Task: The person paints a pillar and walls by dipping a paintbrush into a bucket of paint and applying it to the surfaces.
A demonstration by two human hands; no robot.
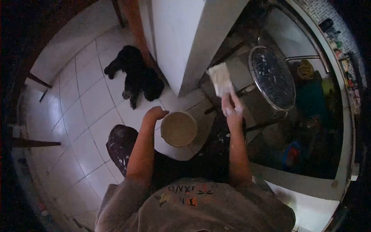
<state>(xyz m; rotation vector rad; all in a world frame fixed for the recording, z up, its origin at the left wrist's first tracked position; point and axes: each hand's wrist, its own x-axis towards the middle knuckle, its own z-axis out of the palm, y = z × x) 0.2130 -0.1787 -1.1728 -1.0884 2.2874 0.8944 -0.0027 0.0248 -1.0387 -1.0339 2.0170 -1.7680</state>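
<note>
Shirt [228, 207] closest; right fingers [225, 103] pinch a tool [221, 79], likely best kept steady; can't tell if left fingers [157, 111] hold the bucket [162, 130].

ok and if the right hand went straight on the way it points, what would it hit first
Likely the white pillar's shaded side, met first by the pale flat object the right hand holds; depth is unclear.
</note>
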